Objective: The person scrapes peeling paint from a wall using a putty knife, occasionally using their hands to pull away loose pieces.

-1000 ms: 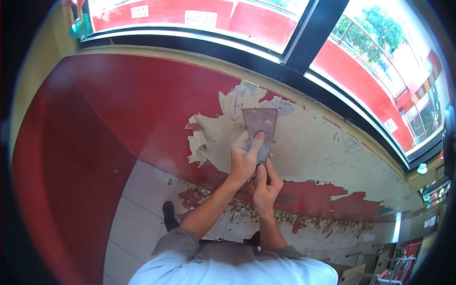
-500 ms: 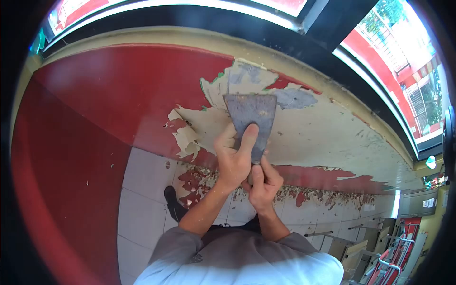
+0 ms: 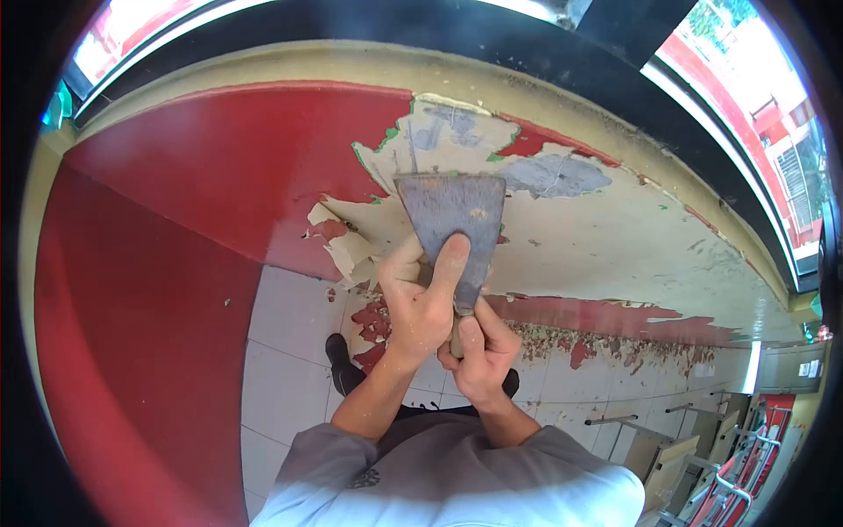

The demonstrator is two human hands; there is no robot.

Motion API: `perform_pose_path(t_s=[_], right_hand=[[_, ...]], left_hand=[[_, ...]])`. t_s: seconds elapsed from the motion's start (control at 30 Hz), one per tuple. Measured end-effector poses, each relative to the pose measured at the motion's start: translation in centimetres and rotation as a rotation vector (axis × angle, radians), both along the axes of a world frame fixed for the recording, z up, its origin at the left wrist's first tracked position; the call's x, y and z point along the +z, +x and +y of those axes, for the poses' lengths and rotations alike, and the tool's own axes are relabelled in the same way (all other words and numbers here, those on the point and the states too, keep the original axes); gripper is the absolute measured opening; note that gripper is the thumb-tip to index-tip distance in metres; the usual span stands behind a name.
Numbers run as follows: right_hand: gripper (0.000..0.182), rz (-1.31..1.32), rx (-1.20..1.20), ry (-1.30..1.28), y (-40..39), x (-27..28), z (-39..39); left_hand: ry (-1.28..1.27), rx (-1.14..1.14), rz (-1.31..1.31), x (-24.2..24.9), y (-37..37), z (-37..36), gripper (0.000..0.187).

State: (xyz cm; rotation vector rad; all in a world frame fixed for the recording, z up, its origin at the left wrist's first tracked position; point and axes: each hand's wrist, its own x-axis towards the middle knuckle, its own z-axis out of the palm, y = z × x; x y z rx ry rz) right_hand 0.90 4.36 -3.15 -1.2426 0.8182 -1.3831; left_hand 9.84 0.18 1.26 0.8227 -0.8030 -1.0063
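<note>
From where I stand, the biggest thing is the red wall (image 3: 255,158), running low from left to right, with a pale stripped patch (image 3: 606,241) spreading to the right. The tiled floor (image 3: 285,321) lies below, and the dark window frame (image 3: 386,39) curves along the far side. A band of paint chips (image 3: 580,353) litters the floor by the wall's foot. In the middle, before the pale patch, is a wide, flat scraper (image 3: 452,211), its broad edge pointing away from the person; I can't tell whether that edge touches the wall. The left hand (image 3: 420,307) is closed on the blade, thumb flat on its face; the right hand (image 3: 485,351) grips the handle (image 3: 457,345) close to the neck. The scraper looks fairly light and stiff, perhaps smooth under the thumb, and best held by the handle, clear of the edge. Smallest, to the left, a curled paint flap (image 3: 347,255) looks thin and brittle.
</note>
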Motion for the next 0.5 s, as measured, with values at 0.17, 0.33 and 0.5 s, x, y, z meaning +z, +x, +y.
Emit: perform_pose_path(t_s=[0.17,0.33,0.5], right_hand=[[0.041,-0.035,0.053,-0.027,0.6,0.0,0.0],[0.045,-0.134,0.097,0.025,1.7,1.1,-0.1],[0.046,-0.195,0.109,0.019,1.2,0.2,0.0]], left_hand=[[-0.029,0.042,-0.076,1.6,1.0,-0.1,0.021],[-0.057,0.004,-0.119,1.8,1.9,-0.3,0.022],[-0.016,0.015,-0.124,1.1,1.3,-0.4,0.021]])
